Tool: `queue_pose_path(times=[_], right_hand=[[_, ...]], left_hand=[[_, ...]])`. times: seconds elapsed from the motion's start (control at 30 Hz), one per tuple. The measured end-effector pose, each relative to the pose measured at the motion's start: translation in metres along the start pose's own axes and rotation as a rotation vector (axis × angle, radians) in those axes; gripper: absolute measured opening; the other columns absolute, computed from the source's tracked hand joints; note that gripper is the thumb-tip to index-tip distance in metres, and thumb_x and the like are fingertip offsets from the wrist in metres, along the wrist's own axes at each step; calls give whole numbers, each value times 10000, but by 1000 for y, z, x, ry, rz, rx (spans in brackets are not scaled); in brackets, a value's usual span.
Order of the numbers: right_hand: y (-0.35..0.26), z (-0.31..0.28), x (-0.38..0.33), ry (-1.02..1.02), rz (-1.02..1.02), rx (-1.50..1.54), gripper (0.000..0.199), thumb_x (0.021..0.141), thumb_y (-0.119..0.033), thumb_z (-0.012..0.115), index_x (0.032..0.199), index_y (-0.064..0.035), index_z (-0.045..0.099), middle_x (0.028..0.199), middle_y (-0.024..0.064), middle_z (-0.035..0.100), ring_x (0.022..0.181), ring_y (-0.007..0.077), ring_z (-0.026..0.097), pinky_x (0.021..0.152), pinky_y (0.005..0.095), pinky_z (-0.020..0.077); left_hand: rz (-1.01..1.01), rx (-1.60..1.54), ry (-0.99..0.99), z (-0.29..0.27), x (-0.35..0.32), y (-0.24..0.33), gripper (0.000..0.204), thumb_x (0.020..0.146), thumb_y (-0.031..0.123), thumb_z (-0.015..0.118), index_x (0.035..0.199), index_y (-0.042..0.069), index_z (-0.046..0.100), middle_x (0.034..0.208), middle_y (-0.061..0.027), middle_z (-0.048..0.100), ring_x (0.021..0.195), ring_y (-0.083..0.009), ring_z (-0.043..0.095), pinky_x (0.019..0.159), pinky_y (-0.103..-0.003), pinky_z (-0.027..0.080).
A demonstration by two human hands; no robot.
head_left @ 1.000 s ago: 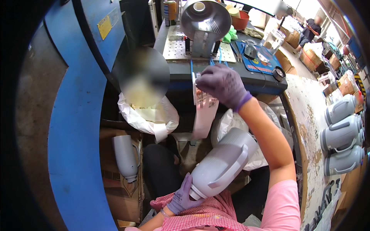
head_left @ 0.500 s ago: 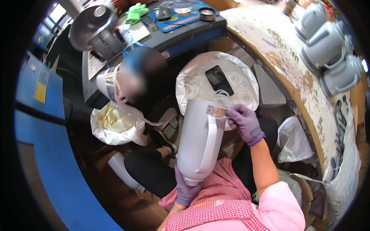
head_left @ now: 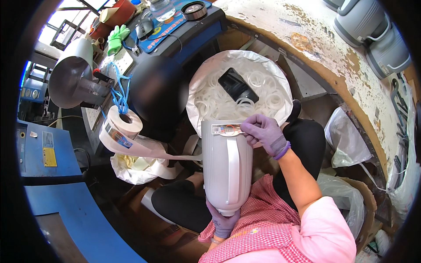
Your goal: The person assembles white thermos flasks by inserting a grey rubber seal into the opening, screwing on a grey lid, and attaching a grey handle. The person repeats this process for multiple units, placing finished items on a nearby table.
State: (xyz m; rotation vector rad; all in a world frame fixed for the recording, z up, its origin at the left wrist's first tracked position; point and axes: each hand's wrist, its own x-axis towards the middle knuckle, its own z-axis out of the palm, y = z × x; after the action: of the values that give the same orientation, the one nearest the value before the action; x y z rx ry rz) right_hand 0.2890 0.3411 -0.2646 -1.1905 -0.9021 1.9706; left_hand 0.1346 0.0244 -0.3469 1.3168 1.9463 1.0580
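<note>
A grey plastic thermos jug casing [head_left: 215,175] with a long side handle stands in front of me, its narrow neck end toward my lap. My left hand [head_left: 224,221], in a purple-grey glove, is wrapped round that neck end from below. Across the wide end, just above the handle, lies a printed sticker label [head_left: 224,129]. My gloved right hand [head_left: 266,135] pinches the label's right edge between thumb and forefinger. To the left, a roll of labels [head_left: 127,125] trails its white backing strip [head_left: 169,155] toward the casing.
Beyond the casing, a white-lined tub [head_left: 283,103] holds many translucent rings and a black phone [head_left: 237,85]. A worn workbench [head_left: 307,39] curves along the right with grey jugs [head_left: 362,24]. Blue machinery [head_left: 57,210] stands left; a white bag [head_left: 138,168] sits under the roll.
The view has shifted, and the casing now appears more upright, turned so the label faces me. More of the label shows. My right hand still pinches its edge; my left still supports the neck.
</note>
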Motion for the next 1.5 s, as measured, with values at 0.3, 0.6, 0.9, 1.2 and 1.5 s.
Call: queue_pose_path(times=[0.3,0.6,0.9,1.2,1.5], right_hand=[[3,-3,7,-10,7,13,267,922,-205,743,1051,5,639,806,22,657,649,55,605,584,196,498],[7,0,9,17,-13,1,303,890,-229,770,1036,-1,633,776,21,654,645,65,602,579,216,499],[-23,-44,21,265,-580,-923,460,808,-331,752,1142,-36,639,950,128,669,869,274,674,835,364,538],[-87,31,45,-76,-717,-1687,367,854,-270,670,1189,-128,622,979,125,666,976,326,675,793,477,552],[-140,11,-99,-426,-1800,-1494,573,854,-197,624,1423,-182,559,1357,73,570,1231,243,562,1018,406,485]], left_hand=[[-37,-8,-25,-2,6,9,1297,718,221,861,1575,34,-94,1478,-277,407,1285,-398,537,1042,-465,458],[-22,-7,-31,-2,8,12,1292,729,199,855,1574,33,-108,1501,-278,388,1314,-397,516,1059,-461,444],[6,-80,-15,0,10,16,1226,729,160,851,1565,-2,-30,1499,-276,376,1330,-382,493,1082,-451,422],[3,-249,167,-34,-2,-3,1057,715,60,847,1573,25,232,1561,-162,352,1395,-292,408,1159,-419,349],[-100,-501,197,-235,55,100,718,876,435,601,1449,21,472,1371,-165,569,1244,-312,550,1075,-461,427]])
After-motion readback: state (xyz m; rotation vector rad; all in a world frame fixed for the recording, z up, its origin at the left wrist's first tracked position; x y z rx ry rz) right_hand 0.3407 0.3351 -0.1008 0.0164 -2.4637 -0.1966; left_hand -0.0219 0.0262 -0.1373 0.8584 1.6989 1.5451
